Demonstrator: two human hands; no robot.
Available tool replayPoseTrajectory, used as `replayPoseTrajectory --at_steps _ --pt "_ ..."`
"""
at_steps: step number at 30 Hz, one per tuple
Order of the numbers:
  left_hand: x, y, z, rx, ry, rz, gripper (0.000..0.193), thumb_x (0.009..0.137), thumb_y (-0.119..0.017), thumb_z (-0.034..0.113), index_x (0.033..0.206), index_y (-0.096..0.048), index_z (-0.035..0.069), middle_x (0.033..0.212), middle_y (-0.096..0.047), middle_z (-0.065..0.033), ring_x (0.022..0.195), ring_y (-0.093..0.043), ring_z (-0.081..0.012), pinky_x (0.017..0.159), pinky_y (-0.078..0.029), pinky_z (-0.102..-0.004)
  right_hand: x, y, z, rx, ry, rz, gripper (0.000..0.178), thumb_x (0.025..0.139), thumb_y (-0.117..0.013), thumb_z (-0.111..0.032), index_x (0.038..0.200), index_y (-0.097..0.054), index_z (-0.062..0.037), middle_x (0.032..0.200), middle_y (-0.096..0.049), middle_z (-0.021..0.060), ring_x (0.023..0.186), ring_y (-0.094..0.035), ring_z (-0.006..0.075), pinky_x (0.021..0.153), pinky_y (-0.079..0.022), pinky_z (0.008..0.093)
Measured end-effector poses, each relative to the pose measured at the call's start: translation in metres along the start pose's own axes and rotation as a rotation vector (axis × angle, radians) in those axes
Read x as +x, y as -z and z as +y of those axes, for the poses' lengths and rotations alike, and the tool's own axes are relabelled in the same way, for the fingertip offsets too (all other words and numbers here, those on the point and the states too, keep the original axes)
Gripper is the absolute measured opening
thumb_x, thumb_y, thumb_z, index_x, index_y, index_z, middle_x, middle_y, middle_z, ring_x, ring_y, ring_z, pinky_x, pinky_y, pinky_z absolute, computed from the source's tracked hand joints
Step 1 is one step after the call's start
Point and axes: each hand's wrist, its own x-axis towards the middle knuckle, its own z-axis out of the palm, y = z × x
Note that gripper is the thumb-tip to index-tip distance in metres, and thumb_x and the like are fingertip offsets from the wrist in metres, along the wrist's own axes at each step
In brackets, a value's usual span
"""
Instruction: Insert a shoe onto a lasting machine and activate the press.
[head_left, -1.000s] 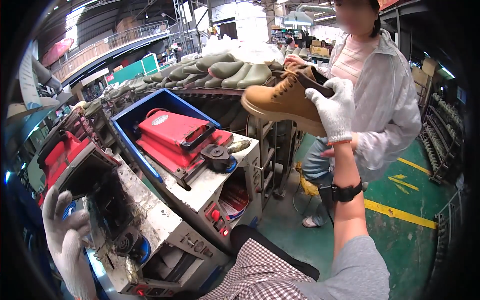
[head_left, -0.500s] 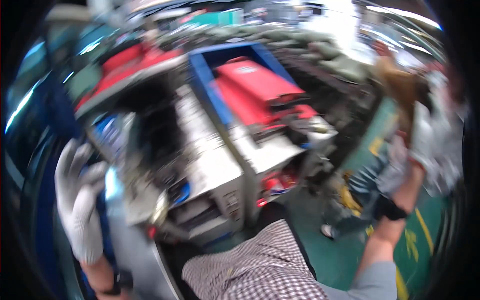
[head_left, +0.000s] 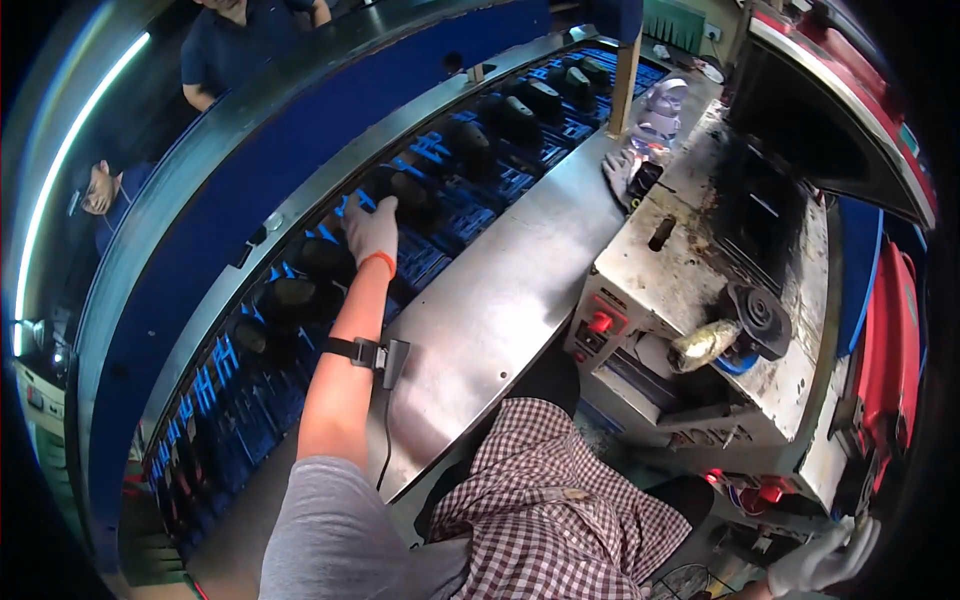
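My left hand (head_left: pixel 372 232), in a pale glove with an orange cuff, reaches over a long conveyor bed fitted with blue prongs. Its thumb and fingers are apart beside a dark rounded piece (head_left: pixel 408 192), perhaps a shoe upper; whether they touch it I cannot tell. Similar dark pieces (head_left: pixel 535 98) stand in a row along the bed. At the lower right edge, my right hand (head_left: pixel 822 562), gloved too, has its fingers stretched out near the side of a stained machine (head_left: pixel 660 250). Nothing shows in it.
A bare metal ledge (head_left: pixel 500 270) runs between me and the conveyor. A glove (head_left: pixel 620 175) and a clear bottle (head_left: pixel 660 115) stand at its far end. On the machine sits a tape-wrapped handle (head_left: pixel 705 345). Red panels (head_left: pixel 890 340) stand right. Two people are beyond the blue barrier (head_left: pixel 290 140).
The view has swung left toward the conveyor. My left hand has gone from beside the ledge to over the conveyor. My right hand, raised beside a blurred brown thing before, is now low at the right.
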Motion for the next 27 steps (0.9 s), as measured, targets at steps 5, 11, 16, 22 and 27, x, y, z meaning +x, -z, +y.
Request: replayPoseTrajectory --at_steps 5,11,16,22,27 --pt "0.053 -0.032 -0.069 -0.24 0.345 -0.17 0.093 0.084 -0.084 0.046 0.156 -0.048 0.001 0.162 -0.046 -0.0252 0.151 -0.043 -0.0375 0.121 -0.038 -0.045 -0.004 -0.061 -0.061 -0.027 0.112 -0.092 0.033 0.102 -0.064 0.005 0.135 -0.06 0.0072 0.143 -0.06 0.0227 0.128 -0.061 0.0328 0.11 -0.049 0.0429" --pt "0.091 -0.142 -0.093 -0.531 0.722 -0.533 0.081 0.082 -0.085 0.051 0.144 -0.061 0.005 0.145 -0.063 -0.0139 0.132 -0.058 -0.0302 0.113 -0.045 -0.0509 0.004 -0.087 -0.109 0.13 0.048 -0.248 0.032 0.099 -0.067 -0.001 0.13 -0.06 0.0017 0.138 -0.06 0.0231 0.127 -0.059 0.0367 0.112 -0.045 0.0493" --pt "0.128 -0.183 -0.133 -0.19 0.557 -0.4 0.05 0.077 -0.084 0.037 0.114 -0.075 0.005 0.114 -0.076 -0.0102 0.095 -0.071 -0.027 0.087 -0.059 -0.0457 0.005 -0.088 -0.126 0.143 0.013 -0.28 0.036 0.086 -0.068 0.009 0.119 -0.067 -0.0047 0.129 -0.062 0.0207 0.122 -0.06 0.0363 0.109 -0.045 0.0464" --pt "0.105 -0.098 -0.179 -0.992 0.855 -0.626 0.012 0.09 -0.07 0.02 0.099 -0.07 0.012 0.105 -0.075 -0.007 0.102 -0.074 -0.0265 0.092 -0.062 -0.0474 0.021 -0.103 -0.141 0.317 -0.002 -0.311 0.045 0.077 -0.068 0.013 0.117 -0.068 -0.0064 0.131 -0.06 0.0221 0.123 -0.06 0.0391 0.107 -0.048 0.0476" --pt "0.061 -0.073 -0.165 -1.457 0.826 -0.704 0.019 0.089 -0.069 0.009 0.106 -0.071 0.001 0.117 -0.076 -0.0128 0.109 -0.074 -0.0289 0.097 -0.061 -0.0462 0.051 -0.136 -0.175 0.574 0.085 -0.297 0.044 0.073 -0.073 0.009 0.113 -0.074 -0.0096 0.125 -0.065 0.0173 0.115 -0.064 0.0355 0.098 -0.052 0.0453"
